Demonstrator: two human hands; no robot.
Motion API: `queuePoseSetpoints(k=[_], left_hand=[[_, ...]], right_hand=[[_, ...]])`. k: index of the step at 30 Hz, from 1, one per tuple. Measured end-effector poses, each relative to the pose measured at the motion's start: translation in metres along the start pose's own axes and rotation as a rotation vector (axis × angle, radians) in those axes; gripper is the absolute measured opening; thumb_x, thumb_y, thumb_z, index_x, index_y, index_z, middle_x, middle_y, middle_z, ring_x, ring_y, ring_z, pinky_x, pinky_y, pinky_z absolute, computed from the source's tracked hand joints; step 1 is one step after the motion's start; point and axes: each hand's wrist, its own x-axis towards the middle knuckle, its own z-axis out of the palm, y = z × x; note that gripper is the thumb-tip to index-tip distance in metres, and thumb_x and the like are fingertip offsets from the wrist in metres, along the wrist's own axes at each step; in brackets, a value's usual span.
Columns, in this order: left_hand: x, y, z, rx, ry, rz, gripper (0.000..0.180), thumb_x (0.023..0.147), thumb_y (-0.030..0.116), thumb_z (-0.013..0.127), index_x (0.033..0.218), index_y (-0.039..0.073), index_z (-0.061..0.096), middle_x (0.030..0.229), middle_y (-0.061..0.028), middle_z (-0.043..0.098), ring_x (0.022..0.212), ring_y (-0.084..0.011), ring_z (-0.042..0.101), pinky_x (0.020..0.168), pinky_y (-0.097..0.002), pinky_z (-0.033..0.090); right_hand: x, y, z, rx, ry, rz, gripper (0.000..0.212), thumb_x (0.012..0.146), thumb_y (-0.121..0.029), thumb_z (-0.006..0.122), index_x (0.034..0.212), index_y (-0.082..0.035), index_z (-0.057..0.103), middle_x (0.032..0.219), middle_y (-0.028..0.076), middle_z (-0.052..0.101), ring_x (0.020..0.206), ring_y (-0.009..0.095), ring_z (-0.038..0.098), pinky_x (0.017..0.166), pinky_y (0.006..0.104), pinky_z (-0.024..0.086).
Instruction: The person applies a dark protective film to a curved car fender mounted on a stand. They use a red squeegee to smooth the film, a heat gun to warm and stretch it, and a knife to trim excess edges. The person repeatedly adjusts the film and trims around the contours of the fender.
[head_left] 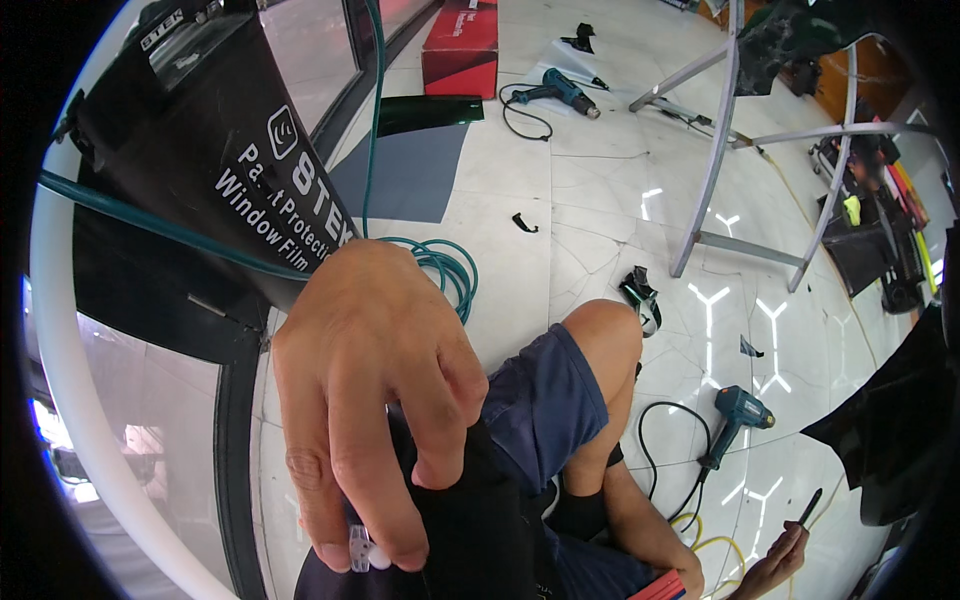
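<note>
My left hand [375, 370] is raised close in front of me, its back showing and its fingers bent down. A small clear plastic piece [359, 549] with a rounded white bit beside it is pinched at its fingertips. Its exact kind I cannot make out. Low on the right, my right hand [778, 565] is closed around a slim black pen-like tool [811, 506], which points up and away. Part of that hand is cut off by the lower edge.
A tall black box [200, 150] stands left, crossed by a green hose [445, 265]. Two heat guns [738, 420] with cords lie on the floor among film scraps. A metal stand [712, 150] rises at upper right. A red box [460, 50] sits far back. My bent legs [560, 400] fill the lower middle.
</note>
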Motion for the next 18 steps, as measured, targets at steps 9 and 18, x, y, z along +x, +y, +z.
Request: queuePoseSetpoints(k=[9,18], left_hand=[[0.005,-0.01,0.0,0.047,0.026,-0.049,0.018,0.08,0.014,0.074,0.096,0.008,0.069,0.112,-0.0145,0.063,0.089,-0.0239,0.061,0.069,-0.0309,0.047],[0.0,0.0,0.002,0.193,0.426,0.151,0.005,0.083,0.004,0.066,0.08,0.007,0.069,0.102,-0.0112,0.069,0.079,-0.0233,0.065,0.07,-0.0293,0.049]], right_hand=[[-0.008,0.013,-0.004,0.0,0.035,-0.068,0.044,0.1,-0.035,0.044,0.088,0.001,0.066,0.056,0.01,0.052,0.048,0.021,0.047,0.045,0.0357,0.035],[-0.012,0.05,0.02,0.182,0.061,-0.365,0.038,0.1,-0.033,0.044,0.092,-0.001,0.064,0.06,0.002,0.044,0.052,0.013,0.041,0.046,0.0297,0.029]])
